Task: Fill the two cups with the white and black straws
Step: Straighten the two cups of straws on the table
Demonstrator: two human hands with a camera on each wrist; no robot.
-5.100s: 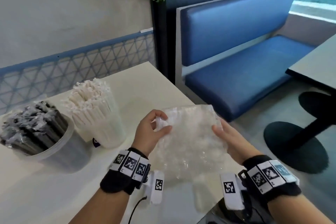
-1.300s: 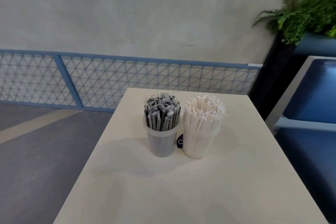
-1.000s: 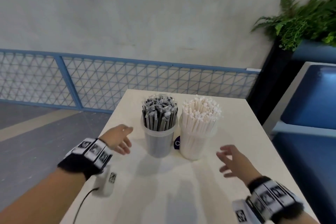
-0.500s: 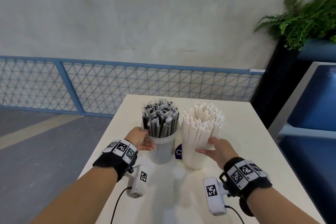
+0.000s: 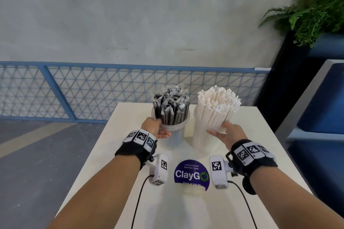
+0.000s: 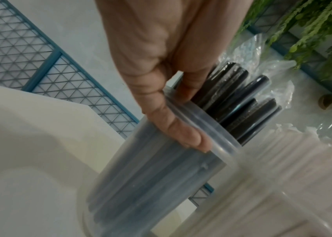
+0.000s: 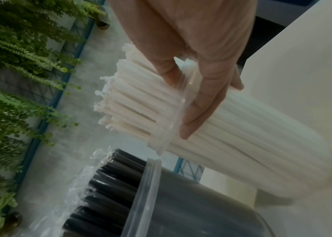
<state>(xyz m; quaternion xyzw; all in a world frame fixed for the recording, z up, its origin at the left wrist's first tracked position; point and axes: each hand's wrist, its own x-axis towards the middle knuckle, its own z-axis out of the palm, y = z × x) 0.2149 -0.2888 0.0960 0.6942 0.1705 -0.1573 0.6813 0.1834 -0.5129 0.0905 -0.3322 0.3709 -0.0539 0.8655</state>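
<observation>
Looking down from the head view, both cups stand side by side on the pale table (image 5: pixel 260 154), and both look full, so the filling seems done and this is a final tidy of position. The left hand (image 5: pixel 158 130) wraps the rim of the clear cup (image 5: pixel 175 135) packed with black straws (image 5: pixel 171 109); the right hand (image 5: pixel 229 134) grips the cup of white straws (image 5: pixel 216 109) at its rim. A purple ClayGo sticker (image 5: pixel 191 174) lies near, between the wrists. Over to the left wrist camera: thumb and fingers (image 6: pixel 173 125) curl over the ribbed rim of the clear cup (image 6: pixel 150 176), one fingertip just inside against the wrapped black straws (image 6: pixel 242 102). Switching to the right wrist camera: fingers (image 7: pixel 201 109) clamp the translucent rim of the white-straw cup (image 7: pixel 171 128), white straws (image 7: pixel 136 99) fanning out past it, and this cup looks tilted beside the dark one. My call: keep each cup upright while shifting it, hold the rims lightly so the thin plastic doesn't buckle, and slide rather than lift, so the tall, tightly packed bundles don't tip or spill out.
</observation>
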